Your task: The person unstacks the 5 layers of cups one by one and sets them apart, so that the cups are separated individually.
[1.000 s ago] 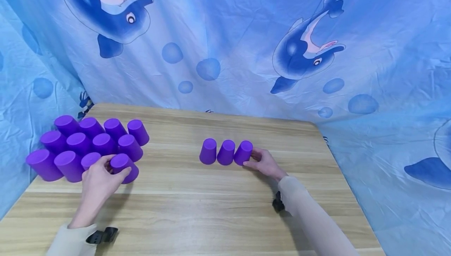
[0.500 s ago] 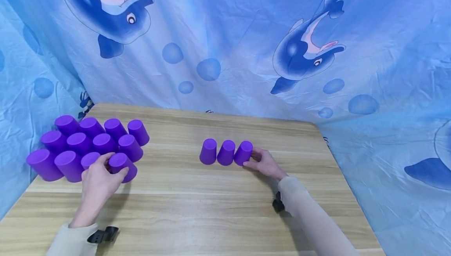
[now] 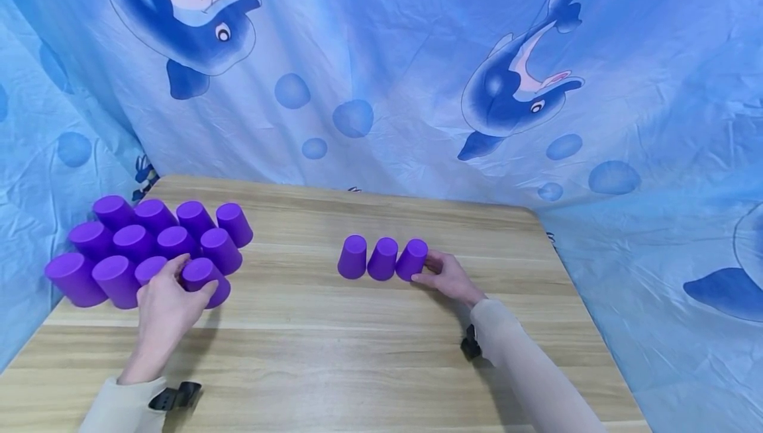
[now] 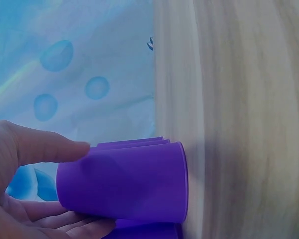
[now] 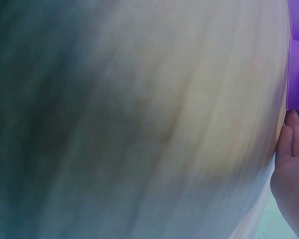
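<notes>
Several purple cups (image 3: pixel 116 281) stand upside down in rows at the table's left. My left hand (image 3: pixel 167 310) holds the cup (image 3: pixel 198 270) at the right end of the front row. In the left wrist view, the thumb (image 4: pixel 55 149) lies along one side of that cup (image 4: pixel 127 186) and the fingers along the other. Three more cups (image 3: pixel 382 259) stand inverted in a row near the table's middle. My right hand (image 3: pixel 450 279) touches the right side of the rightmost cup (image 3: pixel 411 261); in the right wrist view its fingers (image 5: pixel 297 137) look straight.
The wooden table (image 3: pixel 334 353) carries all the cups. A blue dolphin-print curtain (image 3: pixel 381 55) hangs behind the table and along its sides. Dark straps (image 3: pixel 175 396) sit at both wrists.
My left hand's cup has shifted slightly left and away, towards the neighbouring cup. The right hand and the three middle cups stay where they were.
</notes>
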{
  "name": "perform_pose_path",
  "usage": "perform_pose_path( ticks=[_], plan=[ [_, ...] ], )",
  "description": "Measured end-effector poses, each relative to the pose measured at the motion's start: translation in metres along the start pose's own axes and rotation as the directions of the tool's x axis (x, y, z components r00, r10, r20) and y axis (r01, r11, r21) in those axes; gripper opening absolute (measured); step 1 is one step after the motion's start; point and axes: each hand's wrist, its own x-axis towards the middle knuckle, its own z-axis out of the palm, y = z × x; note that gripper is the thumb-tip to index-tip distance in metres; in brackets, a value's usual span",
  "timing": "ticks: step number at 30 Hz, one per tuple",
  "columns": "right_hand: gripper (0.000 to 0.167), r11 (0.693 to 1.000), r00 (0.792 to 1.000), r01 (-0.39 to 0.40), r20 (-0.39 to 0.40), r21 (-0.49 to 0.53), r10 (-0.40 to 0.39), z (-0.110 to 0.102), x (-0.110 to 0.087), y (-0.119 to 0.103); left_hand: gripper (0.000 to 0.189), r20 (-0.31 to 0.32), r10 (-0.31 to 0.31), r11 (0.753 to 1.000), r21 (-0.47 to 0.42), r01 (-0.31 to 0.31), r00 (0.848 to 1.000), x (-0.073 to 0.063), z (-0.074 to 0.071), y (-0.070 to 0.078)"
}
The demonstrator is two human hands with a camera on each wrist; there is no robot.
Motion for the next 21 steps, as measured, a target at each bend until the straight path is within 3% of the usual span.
perform_pose_path(
  ticks=[8,17,21],
  plan=[
    [0.053,1.000,0.999,-0.009,-0.041,-0.010,0.009,0.000,0.010,0.027,0.075,-0.053,0.056,0.998,-0.036,-0.058,0.997,0.005,-0.005,0.011],
    [0.051,1.000,0.998,-0.010,-0.056,-0.027,0.009,0.000,0.009,0.026,0.072,-0.056,0.090,0.993,-0.067,-0.094,0.994,0.012,-0.001,0.031],
    [0.050,0.999,0.998,-0.019,-0.060,-0.028,0.017,0.001,0.009,0.025,0.068,-0.081,0.144,0.987,-0.063,-0.149,0.986,0.016,0.009,0.047]
  ],
)
